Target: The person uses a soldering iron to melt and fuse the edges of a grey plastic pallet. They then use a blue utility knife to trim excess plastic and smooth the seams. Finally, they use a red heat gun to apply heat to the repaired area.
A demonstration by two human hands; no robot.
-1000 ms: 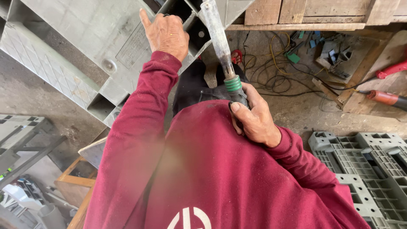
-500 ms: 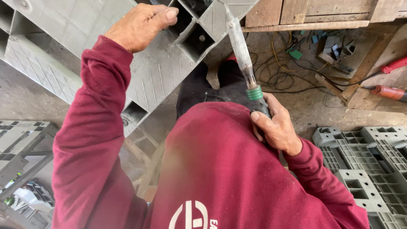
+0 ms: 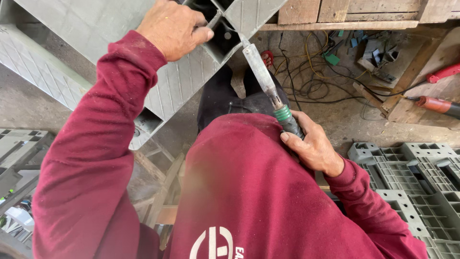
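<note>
Grey pallet (image 3: pixel 96 29) gripped, heat tool (image 3: pixel 268 86) held

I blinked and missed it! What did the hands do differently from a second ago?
The left hand went from lying flat and open on the grey plastic pallet to curling its fingers over the pallet's inner rib, taking hold. The metal rod tool tilted so its tip now meets the rib by the opening. The right hand keeps its grip on the tool's handle, and the pallet stays propped up.
</note>
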